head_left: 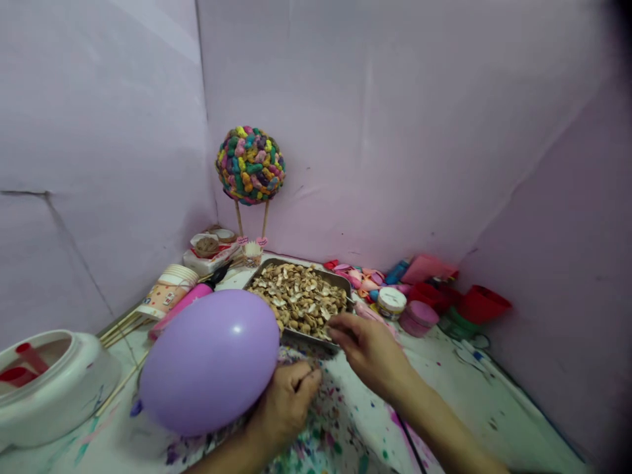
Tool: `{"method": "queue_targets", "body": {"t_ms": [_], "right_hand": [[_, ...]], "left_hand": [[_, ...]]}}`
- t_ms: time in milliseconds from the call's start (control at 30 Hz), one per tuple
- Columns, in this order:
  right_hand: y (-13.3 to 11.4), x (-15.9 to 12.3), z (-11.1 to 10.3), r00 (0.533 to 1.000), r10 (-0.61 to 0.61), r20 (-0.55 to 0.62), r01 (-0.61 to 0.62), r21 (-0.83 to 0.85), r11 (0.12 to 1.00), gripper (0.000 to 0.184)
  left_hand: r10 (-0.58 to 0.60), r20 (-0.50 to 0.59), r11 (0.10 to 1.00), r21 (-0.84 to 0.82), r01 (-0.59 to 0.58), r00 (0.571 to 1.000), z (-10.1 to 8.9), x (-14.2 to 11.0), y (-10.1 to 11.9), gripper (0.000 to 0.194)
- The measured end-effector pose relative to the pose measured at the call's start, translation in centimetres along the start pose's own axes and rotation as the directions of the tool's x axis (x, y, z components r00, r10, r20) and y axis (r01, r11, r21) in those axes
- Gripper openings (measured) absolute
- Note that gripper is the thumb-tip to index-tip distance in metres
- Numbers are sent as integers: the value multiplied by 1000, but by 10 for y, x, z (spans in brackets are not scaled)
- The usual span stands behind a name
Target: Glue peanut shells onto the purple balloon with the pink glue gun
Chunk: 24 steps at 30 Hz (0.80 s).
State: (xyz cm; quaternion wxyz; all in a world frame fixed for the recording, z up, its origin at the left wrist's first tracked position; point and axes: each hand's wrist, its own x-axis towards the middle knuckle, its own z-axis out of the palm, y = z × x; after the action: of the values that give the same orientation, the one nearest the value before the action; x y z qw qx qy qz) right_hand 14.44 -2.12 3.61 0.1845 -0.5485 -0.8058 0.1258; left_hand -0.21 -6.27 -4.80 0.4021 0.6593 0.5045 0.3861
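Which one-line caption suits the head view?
Bare left hand beside a glossy purple balloon, bare right hand near a rectangular metal tray of tan shell pieces.

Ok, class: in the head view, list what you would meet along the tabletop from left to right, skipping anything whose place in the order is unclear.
White tub, stack of paper cups, metal tray of shells, white-lidded jar, pink jar, rightmost red cup.

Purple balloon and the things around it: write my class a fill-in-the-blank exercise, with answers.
The glossy purple balloon is beside the person's ____ hand.
The bumpy multicoloured ball stands on ____ visible wooden sticks.
Inside the white plastic tub, the cup-like plastic items are coloured ____.
Answers: left; two; red.
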Motion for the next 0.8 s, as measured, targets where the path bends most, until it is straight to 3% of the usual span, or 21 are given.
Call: {"method": "queue_targets", "body": {"t_ms": [100, 200, 333, 567, 700, 800], "right_hand": [[14, -38, 16, 997, 73, -37, -55, 349, 935, 20], [24, -57, 29, 991, 122, -51, -85, 461, 884, 22], [24, -62, 32, 994, 99, -40, -68, 477, 876, 17], [21, -62, 22, 1000, 6, 0, -5, 482, 876, 10], [21, -62, 18, 998, -63, -7, 59, 467, 882, 17], [20, -64, 19, 994, -108, -31, 112, 406, 907, 24]], "left_hand": [[-15, -21, 991, -133, 12, 1000, 3, -2, 6, 29], [-132, 25, 935, -329, 133, 991, 8, -5, 13, 18], [-241, 126, 832, -483, 272, 962, 11, -8, 16, 19], [-294, 179, 675, -657, 337, 939, 17, -9, 18, 35], [-315, 333, 645, -612, 458, 889, 17, -9, 21, 34], [-278, 452, 565, -637, 525, 848, 15, -10, 23, 28]]}}
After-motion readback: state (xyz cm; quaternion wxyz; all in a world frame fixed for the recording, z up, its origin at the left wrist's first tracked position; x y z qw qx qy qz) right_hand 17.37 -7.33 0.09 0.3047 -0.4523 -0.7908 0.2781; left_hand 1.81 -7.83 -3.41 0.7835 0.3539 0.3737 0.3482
